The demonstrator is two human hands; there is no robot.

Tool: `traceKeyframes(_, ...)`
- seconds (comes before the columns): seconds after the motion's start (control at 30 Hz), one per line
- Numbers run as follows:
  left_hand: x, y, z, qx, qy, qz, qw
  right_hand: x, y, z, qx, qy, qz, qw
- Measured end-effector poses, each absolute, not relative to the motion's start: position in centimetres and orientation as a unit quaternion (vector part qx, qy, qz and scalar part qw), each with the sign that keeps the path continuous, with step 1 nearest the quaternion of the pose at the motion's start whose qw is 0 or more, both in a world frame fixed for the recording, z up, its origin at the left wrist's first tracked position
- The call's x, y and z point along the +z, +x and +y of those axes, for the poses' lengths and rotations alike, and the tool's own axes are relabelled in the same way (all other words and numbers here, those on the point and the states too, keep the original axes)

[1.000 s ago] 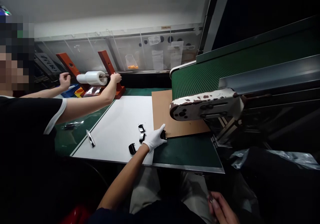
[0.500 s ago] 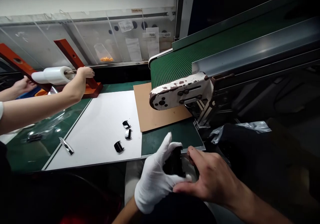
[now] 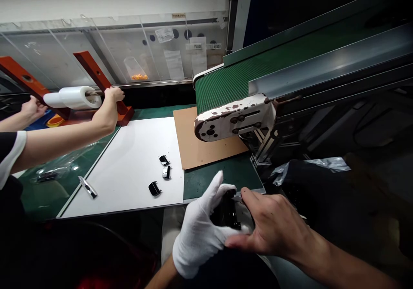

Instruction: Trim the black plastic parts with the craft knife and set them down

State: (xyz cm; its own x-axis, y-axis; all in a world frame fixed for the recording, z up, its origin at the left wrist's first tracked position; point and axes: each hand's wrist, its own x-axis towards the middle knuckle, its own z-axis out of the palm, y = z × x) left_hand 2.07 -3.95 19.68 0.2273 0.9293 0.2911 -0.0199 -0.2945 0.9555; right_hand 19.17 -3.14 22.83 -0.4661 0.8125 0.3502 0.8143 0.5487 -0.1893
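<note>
My left hand [image 3: 201, 231], in a white glove, is closed round a small black plastic part [image 3: 227, 211] held over my lap, just in front of the table edge. My bare right hand [image 3: 269, 226] meets it from the right, thumb and forefinger pinched on the same part. Three similar small black parts [image 3: 163, 172] lie on a white sheet [image 3: 129, 168] on the green table, to the upper left of my hands.
A brown cardboard sheet [image 3: 200, 147] lies under the end of a green conveyor [image 3: 238, 82]. A co-worker at the left holds a white film roll [image 3: 72, 97] on an orange stand [image 3: 106, 91]. A small silver part [image 3: 87, 187] lies at the sheet's left edge.
My left hand came back from the cardboard's edge with the black part, and my right hand rose from my lap to pinch it. The view swung to the right.
</note>
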Motion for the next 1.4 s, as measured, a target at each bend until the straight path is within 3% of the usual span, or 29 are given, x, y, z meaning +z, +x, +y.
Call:
traceKeyframes(1.03,18.4,2.2,-3.9,0.517,0.538,0.409,0.525,20.6,19.0,-2.4,-0.055,-0.44,-0.87,0.216)
traceKeyframes(1.4,19.0,2.6,-3.6,0.531,0.487,0.401,0.566,20.5,18.7,-2.6,-0.041,-0.407,-0.864,0.293)
